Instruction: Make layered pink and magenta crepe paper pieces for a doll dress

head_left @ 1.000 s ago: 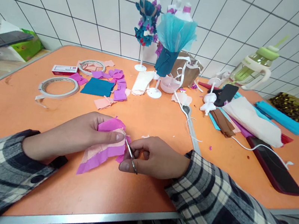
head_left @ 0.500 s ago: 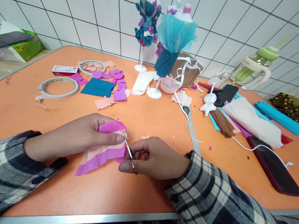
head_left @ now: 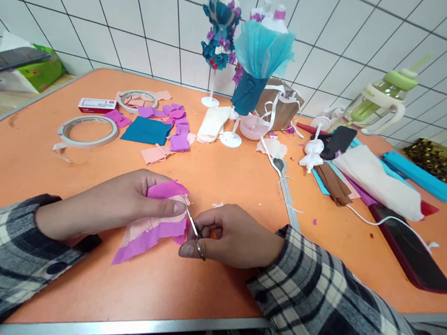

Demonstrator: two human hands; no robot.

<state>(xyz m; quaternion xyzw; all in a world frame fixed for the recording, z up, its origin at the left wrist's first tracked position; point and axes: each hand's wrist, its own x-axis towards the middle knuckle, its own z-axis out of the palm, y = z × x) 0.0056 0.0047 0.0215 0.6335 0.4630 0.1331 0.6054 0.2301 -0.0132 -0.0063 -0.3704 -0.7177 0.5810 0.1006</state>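
My left hand (head_left: 146,198) pinches a layered strip of purple and peach crepe paper (head_left: 153,234) between thumb and fingers, above the near part of the table. Small metal scissors (head_left: 194,224) are in my right hand (head_left: 229,235), thumb and fingers closed round the handle loops. The blades point up and left and lie against the right edge of the paper, close to my left thumb tip. Whether the blades are parted cannot be made out. Tiny pale scraps (head_left: 217,204) lie just beyond my right hand.
Tape rolls (head_left: 67,138), a blue paper square (head_left: 140,129) and purple scraps (head_left: 180,141) lie at the left. Dress-form stands (head_left: 231,139) rise at the back middle. A phone (head_left: 410,248), folded papers (head_left: 378,178) and a bottle (head_left: 374,109) occupy the right side of the orange table (head_left: 168,300).
Both hands keep nearly the same place, with the scissors still at the paper's right edge. The paper has shifted very slightly.
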